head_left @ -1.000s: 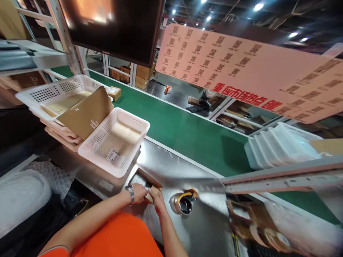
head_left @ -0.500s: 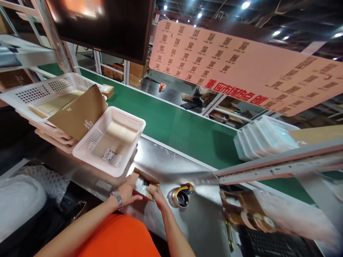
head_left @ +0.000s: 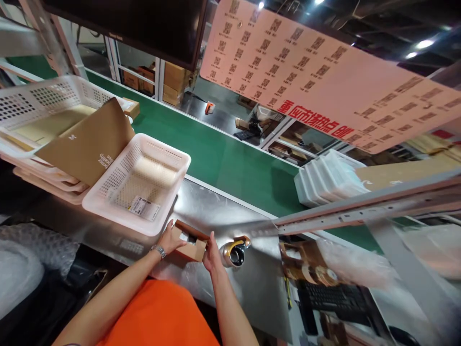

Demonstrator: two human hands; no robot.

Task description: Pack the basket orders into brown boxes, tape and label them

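A small brown cardboard box (head_left: 190,242) with open flaps sits on the steel worktable (head_left: 216,211) close to me. My left hand (head_left: 170,239), with a wristwatch on the wrist, grips the box's left side. My right hand (head_left: 212,254) presses against its right end, fingers closed on the flap. Something pale lies inside the box; I cannot make it out. A tape dispenser (head_left: 234,251) with a yellow handle stands just right of my right hand.
A white perforated basket (head_left: 139,185) holding a label sits left of the box, beside stacked baskets (head_left: 43,110) with a brown envelope (head_left: 88,142). A green conveyor belt (head_left: 234,163) runs behind. A keyboard (head_left: 334,298) and tape rolls lie at right. A code sheet (head_left: 324,72) hangs overhead.
The view has tilted down and right. My hands have shifted on the box: the left moved from the top to its left side, the right to its right end, and the flaps stand more upright.
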